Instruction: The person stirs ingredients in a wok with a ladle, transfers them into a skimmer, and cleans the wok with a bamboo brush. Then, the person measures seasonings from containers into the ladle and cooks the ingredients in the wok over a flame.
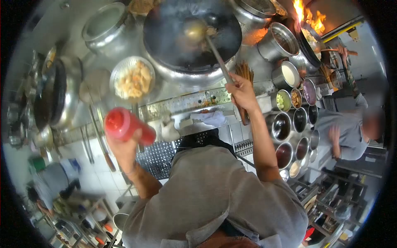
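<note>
My right hand [243,93] is closed round the long handle of a ladle [217,56], whose bowl is inside a large black wok [167,41]. Smoke or steam rises from the wok and blurs what lies in it. My left hand [124,149] grips a red squeeze bottle [128,124], tilted with its top toward the upper left, in front of the stove edge. Above that bottle, a white perforated bowl [116,71] holds pale golden fried pieces [135,79].
Several metal pots of sauces and chopped ingredients [283,101] stand at my right, beside a bamboo brush [245,71]. Flames [309,17] rise from another wok at upper right, where a co-worker [345,130] stands. Another person [53,182] is at lower left. Long-handled tools [101,138] hang at left.
</note>
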Demonstrator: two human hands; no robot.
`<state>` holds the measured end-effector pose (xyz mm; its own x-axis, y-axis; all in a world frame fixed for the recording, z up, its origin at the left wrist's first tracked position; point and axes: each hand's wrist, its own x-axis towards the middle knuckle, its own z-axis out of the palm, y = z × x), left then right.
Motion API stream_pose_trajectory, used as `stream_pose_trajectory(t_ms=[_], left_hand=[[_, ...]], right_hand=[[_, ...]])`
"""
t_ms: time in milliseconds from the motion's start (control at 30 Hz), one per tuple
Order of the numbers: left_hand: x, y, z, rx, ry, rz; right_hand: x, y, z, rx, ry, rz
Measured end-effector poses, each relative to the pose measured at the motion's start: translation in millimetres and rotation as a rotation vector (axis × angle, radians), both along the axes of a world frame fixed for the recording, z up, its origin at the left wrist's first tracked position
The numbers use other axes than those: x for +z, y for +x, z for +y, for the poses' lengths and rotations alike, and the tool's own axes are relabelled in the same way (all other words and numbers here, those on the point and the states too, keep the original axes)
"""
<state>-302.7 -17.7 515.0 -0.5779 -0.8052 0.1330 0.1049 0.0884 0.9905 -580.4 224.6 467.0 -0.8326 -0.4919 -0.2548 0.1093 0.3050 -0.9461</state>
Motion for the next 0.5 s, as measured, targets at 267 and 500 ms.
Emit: stream_pose_trajectory(t_ms=[267, 500], left_hand=[[21, -24, 42, -0.268, 0.044, -0.046], [18, -75, 114, -0.746, 0.142, 0.073]], right_hand=[[-16, -40, 10, -0.078, -0.13, -0.117], [29, -11, 54, 0.057, 0.043, 0.882]])
